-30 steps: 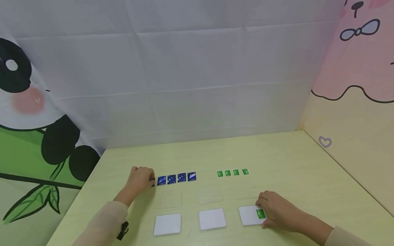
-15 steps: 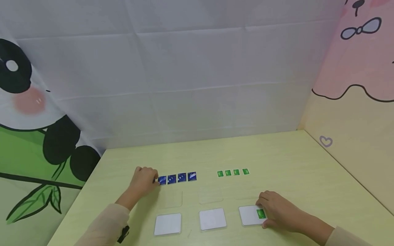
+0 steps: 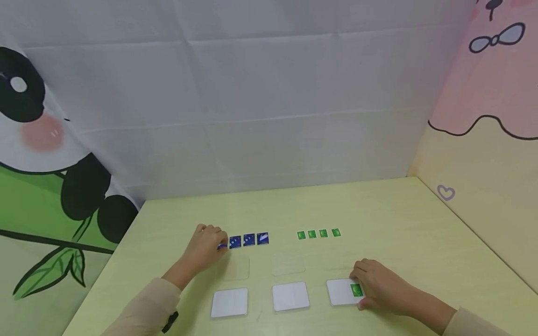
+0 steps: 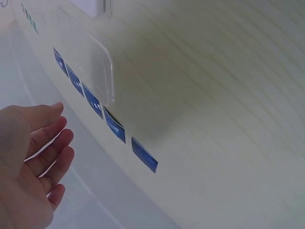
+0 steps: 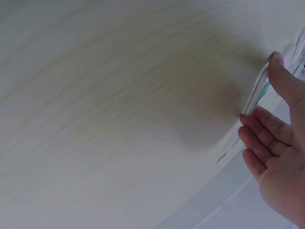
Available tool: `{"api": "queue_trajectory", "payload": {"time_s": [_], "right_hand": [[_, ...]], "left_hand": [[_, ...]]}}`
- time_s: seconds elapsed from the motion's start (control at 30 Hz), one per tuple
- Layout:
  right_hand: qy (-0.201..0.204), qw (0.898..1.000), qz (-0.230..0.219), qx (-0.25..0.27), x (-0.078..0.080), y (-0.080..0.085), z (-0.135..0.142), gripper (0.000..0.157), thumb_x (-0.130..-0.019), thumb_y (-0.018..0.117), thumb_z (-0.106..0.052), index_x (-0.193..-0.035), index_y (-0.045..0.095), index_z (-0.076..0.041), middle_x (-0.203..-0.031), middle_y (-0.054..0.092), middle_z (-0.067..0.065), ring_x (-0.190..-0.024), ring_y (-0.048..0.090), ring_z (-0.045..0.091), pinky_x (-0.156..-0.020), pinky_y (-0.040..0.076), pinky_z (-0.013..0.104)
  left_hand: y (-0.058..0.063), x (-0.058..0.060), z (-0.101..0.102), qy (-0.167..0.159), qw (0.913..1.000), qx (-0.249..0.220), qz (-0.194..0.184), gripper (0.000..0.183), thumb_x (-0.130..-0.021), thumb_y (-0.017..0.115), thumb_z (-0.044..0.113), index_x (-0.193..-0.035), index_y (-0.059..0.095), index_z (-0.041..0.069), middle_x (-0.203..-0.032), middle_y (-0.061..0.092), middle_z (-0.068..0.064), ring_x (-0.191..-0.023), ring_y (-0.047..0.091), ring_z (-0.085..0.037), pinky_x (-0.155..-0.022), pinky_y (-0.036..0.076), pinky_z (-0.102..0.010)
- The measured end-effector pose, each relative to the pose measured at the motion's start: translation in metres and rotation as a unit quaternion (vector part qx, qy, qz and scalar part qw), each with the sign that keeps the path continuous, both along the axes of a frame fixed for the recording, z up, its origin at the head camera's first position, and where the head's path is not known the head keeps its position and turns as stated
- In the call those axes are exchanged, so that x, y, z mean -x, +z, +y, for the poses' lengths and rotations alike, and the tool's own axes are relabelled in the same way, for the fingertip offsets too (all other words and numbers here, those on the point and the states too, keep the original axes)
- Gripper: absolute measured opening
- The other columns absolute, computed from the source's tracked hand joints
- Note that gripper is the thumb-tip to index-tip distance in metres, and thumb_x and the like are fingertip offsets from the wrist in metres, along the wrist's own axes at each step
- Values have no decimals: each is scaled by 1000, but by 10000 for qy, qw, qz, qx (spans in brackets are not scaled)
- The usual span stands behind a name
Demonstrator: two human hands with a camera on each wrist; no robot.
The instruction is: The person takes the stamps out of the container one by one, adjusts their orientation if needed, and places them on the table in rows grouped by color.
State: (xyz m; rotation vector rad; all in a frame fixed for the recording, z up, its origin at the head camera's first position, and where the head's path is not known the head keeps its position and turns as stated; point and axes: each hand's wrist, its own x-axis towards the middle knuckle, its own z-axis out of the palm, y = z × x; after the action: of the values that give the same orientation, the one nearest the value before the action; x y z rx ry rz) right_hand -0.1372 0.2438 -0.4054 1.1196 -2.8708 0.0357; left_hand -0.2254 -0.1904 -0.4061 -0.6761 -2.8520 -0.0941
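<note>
My left hand (image 3: 204, 247) hovers at the left end of a row of small blue square cards (image 3: 249, 239), covering part of it in the head view. Its fingers are loosely bent, and the left wrist view shows nothing between them, with the blue cards (image 4: 115, 128) lying beside them. My right hand (image 3: 382, 288) grips the right end of a white card (image 3: 339, 292) with a clear rim, thumb on the near edge and fingers on the far edge. A green square (image 3: 356, 290) sits on that card. The right wrist view shows the clear rim (image 5: 257, 86) between thumb and fingertips.
Two more white cards (image 3: 229, 303) (image 3: 290, 296) lie to the left along the front. Behind them are faint clear plates (image 3: 288, 264). Several small green squares (image 3: 323, 233) form a row at the back right. A white cloth wall (image 3: 269, 116) stands behind the table (image 3: 378, 205).
My left hand has slid a little to the right along the row of blue cards and now covers more of its left end. My right hand keeps its grip in the same place.
</note>
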Motion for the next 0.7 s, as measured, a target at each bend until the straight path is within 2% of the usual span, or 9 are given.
{"api": "queue_trajectory", "payload": {"time_s": [0.4,0.7], "right_hand": [[59,9999,85,32,0,0,0,52,-67,79,-50,-98,64,-11,-91,57,-9,-84,48,6,-83,48,33],[45,10000,51,59,-1,-1,1,53,-67,78,-52,-99,65,-11,-94,59,-8,-86,49,7,-84,47,34]], "left_hand": [[3,-8,11,1,10000,-61,4,15,-77,79,21,-80,66,13,-77,66,3,-74,52,-15,-86,41,-42],[6,-14,22,-120,9999,-100,-11,18,-77,79,21,-84,67,11,-80,66,2,-78,55,-16,-89,41,-42]]}}
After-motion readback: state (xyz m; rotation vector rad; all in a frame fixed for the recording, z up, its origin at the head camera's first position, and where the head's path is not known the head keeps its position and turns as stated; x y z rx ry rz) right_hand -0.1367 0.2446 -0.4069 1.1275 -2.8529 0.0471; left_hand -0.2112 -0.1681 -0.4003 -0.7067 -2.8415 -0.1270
